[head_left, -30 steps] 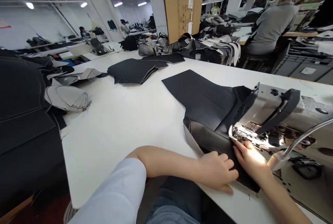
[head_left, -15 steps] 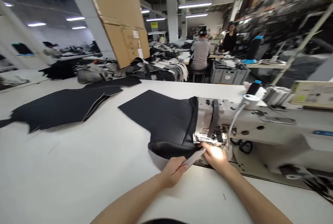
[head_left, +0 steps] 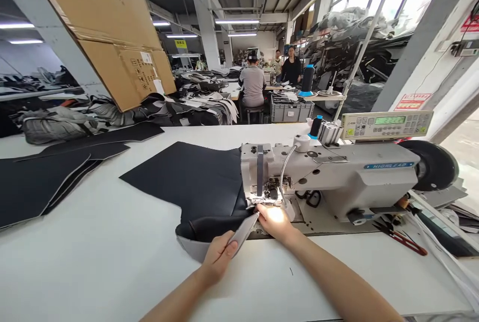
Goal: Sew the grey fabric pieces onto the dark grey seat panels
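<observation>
A black, grey-backed fabric panel (head_left: 202,174) lies on the white table, its right edge under the head of a sewing machine (head_left: 299,164). My left hand (head_left: 220,257) is closed on the near folded edge, where the grey backing faces up. At the needle area, under the lamp's bright spot, my right hand (head_left: 275,219) pinches the edge of the same panel. Its fingertips are just in front of the presser foot and partly hidden by the fabric. A bendable lamp (head_left: 288,162) stands against the machine's head.
More black panels (head_left: 41,182) are stacked on the left. Red-handled snips (head_left: 407,242) lie at the right beside the machine. A control panel (head_left: 389,125) and a thread cone (head_left: 316,126) stand at its top. A large cardboard box (head_left: 127,72) leans behind; a co-worker (head_left: 252,85) sits farther back.
The view has turned right, so everything shifts left and more of the machine shows. Both hands keep their hold on the panel, which stays in about the same place at the machine.
</observation>
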Available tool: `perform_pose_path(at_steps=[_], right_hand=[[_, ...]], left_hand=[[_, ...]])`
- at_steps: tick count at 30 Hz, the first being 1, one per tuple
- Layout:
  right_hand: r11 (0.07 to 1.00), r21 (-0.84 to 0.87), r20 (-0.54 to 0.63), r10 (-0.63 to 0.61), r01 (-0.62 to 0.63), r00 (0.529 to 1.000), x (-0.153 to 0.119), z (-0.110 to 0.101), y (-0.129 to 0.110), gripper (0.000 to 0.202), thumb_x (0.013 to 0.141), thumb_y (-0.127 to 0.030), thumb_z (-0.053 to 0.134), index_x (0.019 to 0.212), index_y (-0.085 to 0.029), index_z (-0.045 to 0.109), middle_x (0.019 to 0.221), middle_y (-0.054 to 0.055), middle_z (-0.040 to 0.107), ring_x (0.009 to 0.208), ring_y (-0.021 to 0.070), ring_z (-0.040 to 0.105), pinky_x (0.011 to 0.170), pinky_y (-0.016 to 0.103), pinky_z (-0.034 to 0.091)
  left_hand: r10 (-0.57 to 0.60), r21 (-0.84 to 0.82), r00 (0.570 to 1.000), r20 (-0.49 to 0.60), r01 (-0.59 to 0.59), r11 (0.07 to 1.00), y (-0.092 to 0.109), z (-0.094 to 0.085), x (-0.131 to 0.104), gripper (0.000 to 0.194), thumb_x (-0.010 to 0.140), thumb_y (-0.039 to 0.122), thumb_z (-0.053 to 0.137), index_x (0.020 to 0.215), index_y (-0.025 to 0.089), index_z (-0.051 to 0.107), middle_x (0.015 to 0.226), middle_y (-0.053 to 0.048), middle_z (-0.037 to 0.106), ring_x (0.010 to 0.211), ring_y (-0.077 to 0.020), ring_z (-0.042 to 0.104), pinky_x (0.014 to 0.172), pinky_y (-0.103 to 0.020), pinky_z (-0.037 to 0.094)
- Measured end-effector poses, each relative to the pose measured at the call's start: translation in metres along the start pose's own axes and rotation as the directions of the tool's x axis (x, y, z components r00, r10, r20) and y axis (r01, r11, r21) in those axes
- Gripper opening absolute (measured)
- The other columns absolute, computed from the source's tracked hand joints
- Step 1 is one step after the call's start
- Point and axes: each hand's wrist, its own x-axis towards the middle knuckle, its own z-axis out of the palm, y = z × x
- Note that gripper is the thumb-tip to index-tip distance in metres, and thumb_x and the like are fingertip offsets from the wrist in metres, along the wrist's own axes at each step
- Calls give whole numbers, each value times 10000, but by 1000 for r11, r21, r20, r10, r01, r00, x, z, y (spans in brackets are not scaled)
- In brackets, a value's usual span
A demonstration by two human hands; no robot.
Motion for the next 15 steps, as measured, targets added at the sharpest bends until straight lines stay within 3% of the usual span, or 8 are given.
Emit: perform_pose_path(at_steps=[2,4,6,8,10,12,15], right_hand=[[997,-48,11,-60,61,998,1,-3,0,244,928,-148,457,1081,-163,647,940,79,711,852,176,642,719,238,409],[985,-101,34,-134,137,990,3,-8,1,230,917,-170,502,1083,-172,660,951,83,711,875,203,640,741,269,421],[964,-144,65,-215,222,975,5,-14,5,208,909,-187,526,1050,-192,679,943,75,707,876,217,633,727,286,426],[939,-166,98,-288,301,953,7,-22,10,190,891,-177,546,1008,-214,691,943,59,703,874,211,623,705,281,427],[923,-162,126,-332,350,935,9,-29,15,179,863,-155,574,973,-222,699,936,46,698,869,198,616,703,268,431],[924,-132,146,-340,358,929,8,-31,21,172,846,-137,587,944,-211,707,886,46,690,843,194,612,715,269,444],[948,-37,137,-308,315,942,-2,-23,31,219,888,-163,547,1030,-203,709,879,61,674,899,220,614,816,321,477]], left_hand=[[19,28,998,56,-21,999,3,0,1,483,955,585,280,635,223,293,549,40,270,508,-120,275,520,-286,242],[28,57,978,209,-41,998,11,-1,5,476,956,579,270,660,211,332,583,35,333,542,-118,321,538,-269,261],[19,97,913,407,-64,993,23,-3,12,469,961,563,268,685,197,373,631,24,413,581,-118,370,555,-255,276],[-36,152,847,530,-52,987,36,-6,23,451,980,493,250,695,186,416,670,14,480,615,-122,418,576,-244,309],[-107,239,859,501,-18,971,47,-11,38,422,992,376,237,704,178,474,702,6,531,658,-130,476,628,-241,369],[-126,383,918,377,-30,923,51,-14,54,345,977,276,291,790,168,561,822,-19,595,754,-147,543,720,-254,426],[-42,676,953,301,-182,715,40,-13,73,225,913,188,448,1038,146,630,1086,-92,610,920,-204,572,824,-315,454]])
